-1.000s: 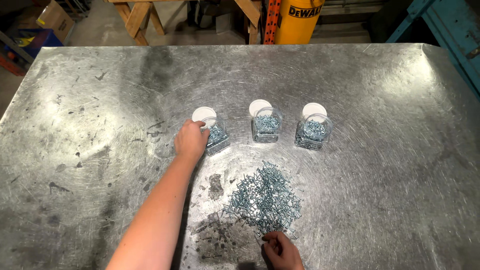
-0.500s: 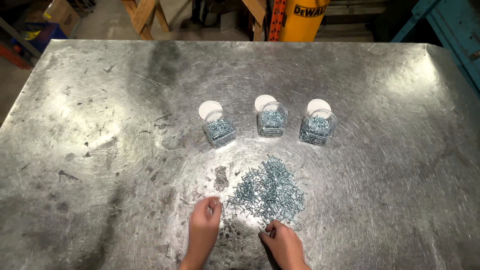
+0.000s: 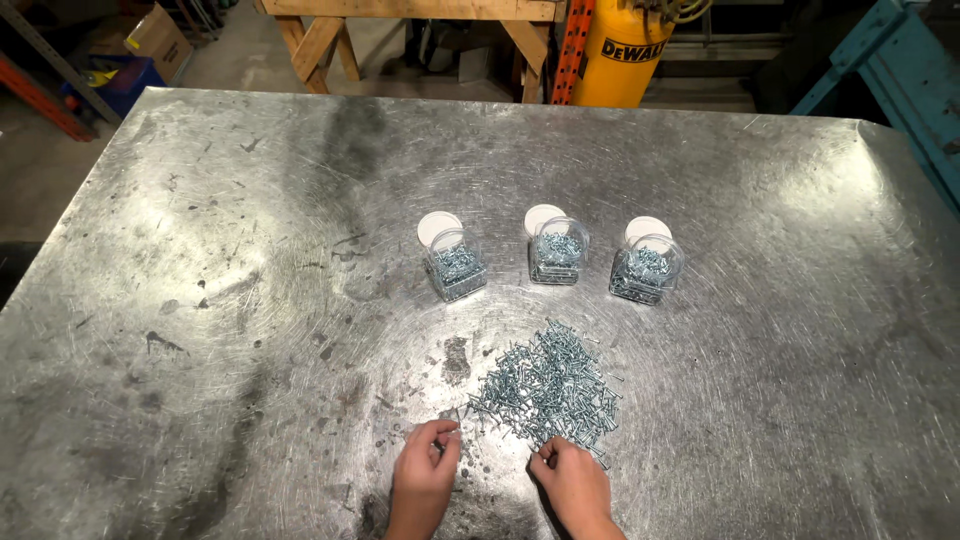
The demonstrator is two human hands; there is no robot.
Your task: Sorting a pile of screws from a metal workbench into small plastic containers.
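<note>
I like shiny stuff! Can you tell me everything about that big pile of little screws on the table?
The pile of screws is a loose heap of many small, silvery metal screws, lying every which way and thinning out at the edges. It rests on the scratched metal table, in front of three small clear jars. The left hand sits by its near left edge, and the right hand touches its near edge.

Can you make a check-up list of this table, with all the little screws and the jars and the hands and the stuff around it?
Surface: metal table, scratched, dark stains.
Job's things: loose pile of screws; three clear jars partly filled with screws, left jar, middle jar, right jar, a white lid behind each.
Clutter: nothing seen.
Hands: left hand and right hand at the pile's near edge, fingers curled at screws.
Cables: nothing seen.
Surroundings: wooden sawhorse, yellow tank, cardboard box.
</note>
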